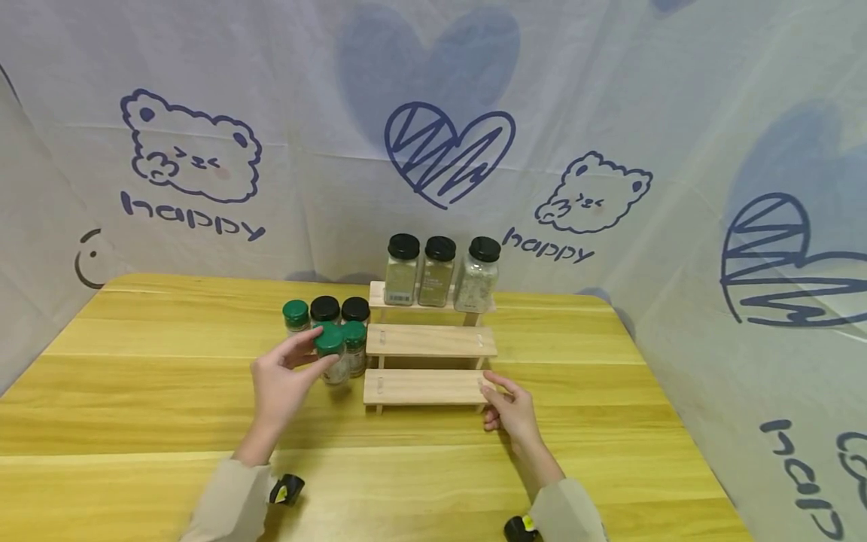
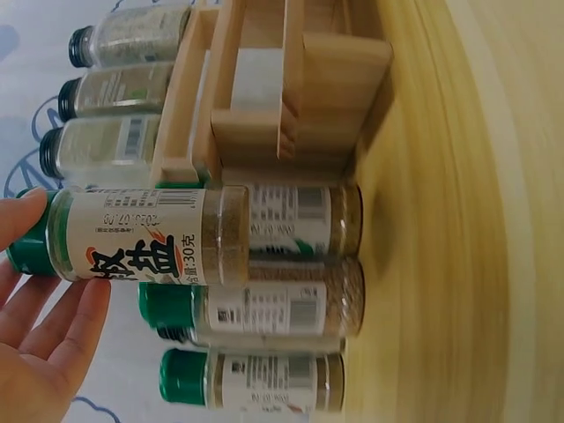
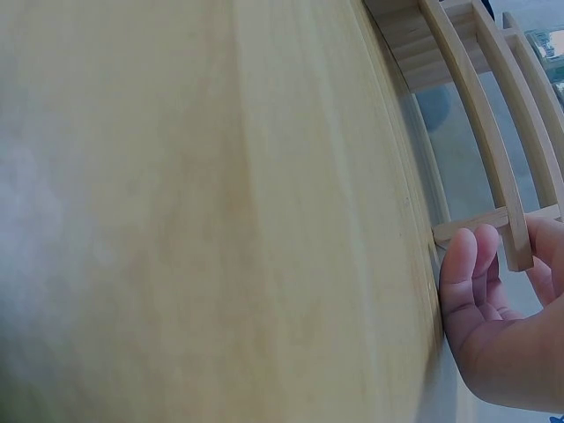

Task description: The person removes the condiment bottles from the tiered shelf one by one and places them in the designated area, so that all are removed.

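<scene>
My left hand point(image 1: 287, 380) pinches a spice jar by its green cap point(image 1: 330, 339) between thumb and fingers. In the left wrist view this jar point(image 2: 132, 238) has a white label and brownish contents, and its base is raised off the table. A stepped wooden rack point(image 1: 430, 385) with three tiers stands just right of it. My right hand point(image 1: 511, 406) grips the right end of the lowest tier, thumb on top and fingers curled beneath. From the right wrist, those fingers point(image 3: 476, 273) show around the end of the wooden slat point(image 3: 493, 167).
Three black-lidded jars point(image 1: 439, 272) stand on the top tier; the lower two tiers are bare. Left of the rack, several jars, including a green-capped one point(image 1: 296, 312) and a black-capped one point(image 1: 355, 309), cluster on the wooden table point(image 1: 169, 376). A printed cloth point(image 1: 305, 150) hangs behind.
</scene>
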Action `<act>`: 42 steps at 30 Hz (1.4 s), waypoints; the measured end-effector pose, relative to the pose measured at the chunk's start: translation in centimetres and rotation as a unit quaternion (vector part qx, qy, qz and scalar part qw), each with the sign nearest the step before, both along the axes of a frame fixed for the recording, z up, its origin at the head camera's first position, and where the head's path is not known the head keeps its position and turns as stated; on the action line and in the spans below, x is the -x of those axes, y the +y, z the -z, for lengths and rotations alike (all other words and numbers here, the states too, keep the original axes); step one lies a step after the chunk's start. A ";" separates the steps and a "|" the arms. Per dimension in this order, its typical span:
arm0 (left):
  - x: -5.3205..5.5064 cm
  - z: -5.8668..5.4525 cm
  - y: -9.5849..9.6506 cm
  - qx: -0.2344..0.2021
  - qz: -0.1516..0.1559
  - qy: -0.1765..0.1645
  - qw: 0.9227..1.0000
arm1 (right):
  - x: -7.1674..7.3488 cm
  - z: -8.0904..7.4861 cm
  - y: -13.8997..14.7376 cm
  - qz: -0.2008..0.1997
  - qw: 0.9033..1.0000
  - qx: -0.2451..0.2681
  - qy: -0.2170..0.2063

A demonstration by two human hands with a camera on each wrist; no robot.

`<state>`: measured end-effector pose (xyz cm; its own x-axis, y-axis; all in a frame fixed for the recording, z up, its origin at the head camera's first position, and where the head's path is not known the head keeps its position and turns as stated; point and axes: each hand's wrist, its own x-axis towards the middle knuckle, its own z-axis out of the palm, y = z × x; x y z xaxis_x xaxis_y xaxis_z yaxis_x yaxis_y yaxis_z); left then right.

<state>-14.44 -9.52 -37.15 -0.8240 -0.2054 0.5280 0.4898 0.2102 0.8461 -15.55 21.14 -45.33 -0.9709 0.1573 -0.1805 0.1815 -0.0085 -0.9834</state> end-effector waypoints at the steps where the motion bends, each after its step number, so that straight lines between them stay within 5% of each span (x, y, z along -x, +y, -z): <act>1: 0.0 0.1 -0.2 0.002 -0.003 0.002 1.000 | 0.0 0.0 0.0 0.000 1.000 0.000 -0.001; 8: -0.1 0.3 -1.4 0.004 -0.015 0.009 1.000 | -0.1 0.1 0.1 0.001 1.000 -0.004 0.001; 10: 0.4 1.2 -2.0 0.000 -0.018 0.009 1.000 | 0.0 0.1 0.1 0.002 1.000 -0.005 0.001; 12: 1.5 3.2 -3.0 0.003 -0.021 0.017 1.000 | 0.0 0.1 0.2 0.002 1.000 -0.006 0.001; 17: 5.6 10.3 -6.1 0.014 -0.028 0.040 0.999 | 0.0 0.0 0.2 0.003 1.000 -0.007 0.000; 19: 6.6 11.7 -6.8 0.011 -0.033 0.039 0.999 | 0.0 0.0 0.2 0.002 1.000 -0.005 0.000; 28: 7.4 11.8 -7.4 -0.009 -0.057 -0.007 0.998 | 0.0 -0.1 0.0 -0.003 1.000 0.001 0.005; 33: 7.3 11.1 -7.3 -0.030 -0.040 -0.023 0.999 | 0.0 -0.1 -0.1 0.000 1.000 0.000 -0.001; 42: 8.5 12.1 -7.3 -0.031 -0.058 -0.037 0.997 | 0.0 0.0 0.0 0.002 1.000 -0.003 0.000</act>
<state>-22.92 -16.82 -49.26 -0.8292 -0.3320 0.4496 0.4010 0.2069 0.8924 -15.56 21.15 -45.32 -0.9704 0.1619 -0.1789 0.1809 -0.0029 -0.9835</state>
